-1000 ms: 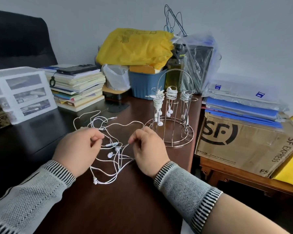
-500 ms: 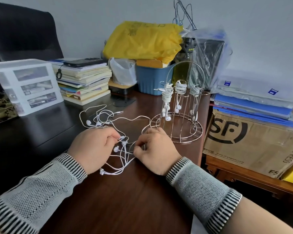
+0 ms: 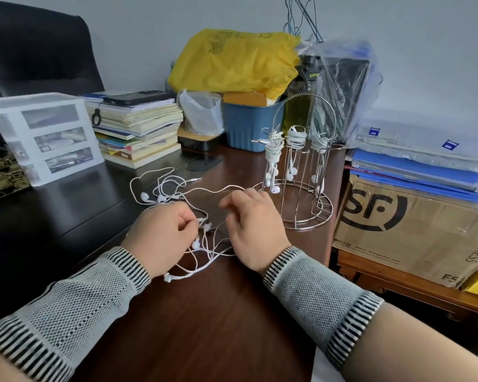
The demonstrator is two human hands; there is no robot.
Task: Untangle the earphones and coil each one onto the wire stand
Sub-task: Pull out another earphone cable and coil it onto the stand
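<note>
My left hand (image 3: 160, 238) lay on the desk (image 3: 204, 321) near its middle, with thumb and forefinger pinching a white cord of the tangled earphones (image 3: 202, 244). My right hand (image 3: 255, 230) hovered just beside it, fingers loosely curled over the same tangle; whether a cord ran between those fingers I could not tell. The tangle spread from between my hands toward the far side of the desk, where loose loops, two earbuds (image 3: 152, 198) and a plug lay flat. The wire stand (image 3: 295, 172) stood upright near the desk's right edge, just beyond my right hand, with three earphones already coiled on its posts, buds hanging down. A stack of books (image 3: 138, 130) and a plastic drawer box (image 3: 44, 136) sat toward the far left.
</note>
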